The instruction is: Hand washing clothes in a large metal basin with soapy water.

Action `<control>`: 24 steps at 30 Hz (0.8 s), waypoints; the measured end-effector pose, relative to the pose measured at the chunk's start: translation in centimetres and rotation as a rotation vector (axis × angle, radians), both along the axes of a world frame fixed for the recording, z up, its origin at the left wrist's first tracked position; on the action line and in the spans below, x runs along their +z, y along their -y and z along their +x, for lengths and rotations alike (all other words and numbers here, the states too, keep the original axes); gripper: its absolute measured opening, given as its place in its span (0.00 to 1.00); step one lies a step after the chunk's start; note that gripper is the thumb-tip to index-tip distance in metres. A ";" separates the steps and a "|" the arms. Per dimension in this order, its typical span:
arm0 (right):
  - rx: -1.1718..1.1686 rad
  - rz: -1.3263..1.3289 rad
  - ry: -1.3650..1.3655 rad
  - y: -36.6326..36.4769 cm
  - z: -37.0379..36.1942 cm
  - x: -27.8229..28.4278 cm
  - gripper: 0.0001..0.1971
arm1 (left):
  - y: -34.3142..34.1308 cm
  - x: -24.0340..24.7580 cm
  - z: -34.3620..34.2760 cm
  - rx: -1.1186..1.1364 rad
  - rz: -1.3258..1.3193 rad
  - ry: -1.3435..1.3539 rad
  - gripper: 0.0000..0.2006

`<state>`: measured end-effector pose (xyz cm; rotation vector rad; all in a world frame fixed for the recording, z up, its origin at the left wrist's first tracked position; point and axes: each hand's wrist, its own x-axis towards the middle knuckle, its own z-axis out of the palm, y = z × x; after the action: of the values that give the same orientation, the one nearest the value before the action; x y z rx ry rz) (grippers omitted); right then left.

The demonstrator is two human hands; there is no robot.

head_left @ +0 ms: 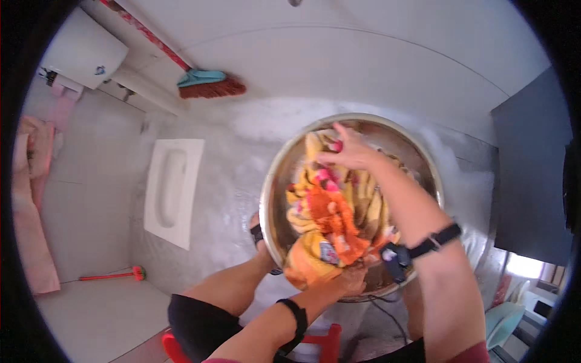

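A large steel basin stands on a wet floor and holds a wet yellow, orange and pink cloth. My right hand reaches over the far side of the basin and grips the cloth's upper end. At the near rim, my left hand clutches the cloth's lower bunched end. Both forearms wear black straps, and a small black device hangs on the right strap. My knees and one foot flank the basin.
A floor-level white toilet pan lies to the left. A red-bristled broom leans at the back wall, beside a white water heater. Pink cloths hang at far left. A red stool is under me.
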<state>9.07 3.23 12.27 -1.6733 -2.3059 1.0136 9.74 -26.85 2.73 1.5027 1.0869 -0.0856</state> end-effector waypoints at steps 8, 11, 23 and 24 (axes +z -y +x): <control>0.033 -0.081 0.188 5.1 0.8 1.3 0.28 | 2.6 2.2 -9.3 0.302 -0.026 0.228 0.25; -0.124 -0.106 0.109 11.6 3.8 6.7 0.23 | 0.0 3.1 -11.3 0.271 -0.215 -0.100 0.34; 0.019 -0.151 0.438 33.4 9.5 4.7 0.22 | -7.6 16.0 -12.6 0.610 0.238 -0.264 0.32; 0.018 -0.162 0.427 32.9 8.8 4.2 0.22 | -8.7 18.0 -11.7 0.520 0.228 -0.274 0.36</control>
<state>17.90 -29.71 16.44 -2.1152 -2.5505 0.9435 -1.93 -18.12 20.72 1.3843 1.7268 0.2069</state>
